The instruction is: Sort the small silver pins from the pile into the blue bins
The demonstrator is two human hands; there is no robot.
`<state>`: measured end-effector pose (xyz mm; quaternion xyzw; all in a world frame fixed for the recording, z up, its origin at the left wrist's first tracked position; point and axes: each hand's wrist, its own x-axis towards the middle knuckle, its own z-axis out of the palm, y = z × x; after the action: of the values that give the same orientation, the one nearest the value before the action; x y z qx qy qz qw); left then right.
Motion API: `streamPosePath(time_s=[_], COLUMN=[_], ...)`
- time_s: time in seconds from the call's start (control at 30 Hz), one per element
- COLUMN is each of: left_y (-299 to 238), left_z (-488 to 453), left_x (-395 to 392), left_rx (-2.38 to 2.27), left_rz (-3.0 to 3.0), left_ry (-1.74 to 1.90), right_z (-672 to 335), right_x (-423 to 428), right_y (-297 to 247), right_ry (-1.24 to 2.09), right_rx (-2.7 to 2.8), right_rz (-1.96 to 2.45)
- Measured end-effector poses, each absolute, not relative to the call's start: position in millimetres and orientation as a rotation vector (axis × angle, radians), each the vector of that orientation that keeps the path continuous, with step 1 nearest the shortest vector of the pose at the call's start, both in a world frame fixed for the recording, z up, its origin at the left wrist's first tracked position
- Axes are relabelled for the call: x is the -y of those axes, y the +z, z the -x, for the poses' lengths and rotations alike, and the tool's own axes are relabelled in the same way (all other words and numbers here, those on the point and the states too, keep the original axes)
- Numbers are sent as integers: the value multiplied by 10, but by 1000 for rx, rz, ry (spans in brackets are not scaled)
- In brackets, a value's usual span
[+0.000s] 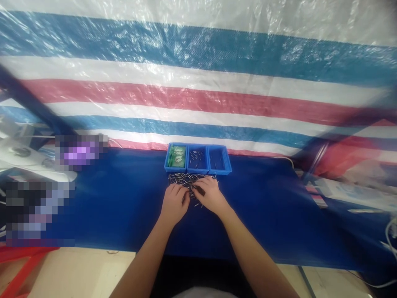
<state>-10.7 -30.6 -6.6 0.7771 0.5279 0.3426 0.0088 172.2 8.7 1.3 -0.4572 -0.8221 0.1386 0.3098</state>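
A heap of small, thin metal pins (180, 178) lies on the blue table top, just in front of a blue tray with three compartments (198, 171). At the heap's near left side is my left hand (175, 203), its fingers bent and the thumb drawn in towards them. My right hand (211, 194) reaches over the heap's right part, thumb and fingertips nearly meeting in a pinch close to the left hand. Whatever lies between the fingertips of either hand is too small to make out. Some loose pins lie beneath and between the hands.
The tray's left compartment holds small clear bags on green material (178, 156); pins (196, 156) are scattered in the middle one, and a few lie in the right. Behind hangs a striped plastic sheet (198, 99). A white machine (27, 157) stands left; a red stool (25, 269) is below.
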Motion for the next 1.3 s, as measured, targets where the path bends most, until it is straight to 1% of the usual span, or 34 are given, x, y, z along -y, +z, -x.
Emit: streamPosePath(time_s=[0.5, 0.93, 1.3], left_y=[-83, -158, -153], left_z=[126, 136, 136], left_x=[307, 326, 324], left_rx=[-1694, -1685, -1676], left_rz=[-2392, -2411, -2440], left_ry=[1027, 1028, 966], right_z=[-1703, -1659, -1628], right_x=[-71, -93, -91], right_y=[-109, -204, -211], right_ry=[363, 255, 287], right_rx=[2228, 2210, 2186], right_rz=[1251, 1189, 1204])
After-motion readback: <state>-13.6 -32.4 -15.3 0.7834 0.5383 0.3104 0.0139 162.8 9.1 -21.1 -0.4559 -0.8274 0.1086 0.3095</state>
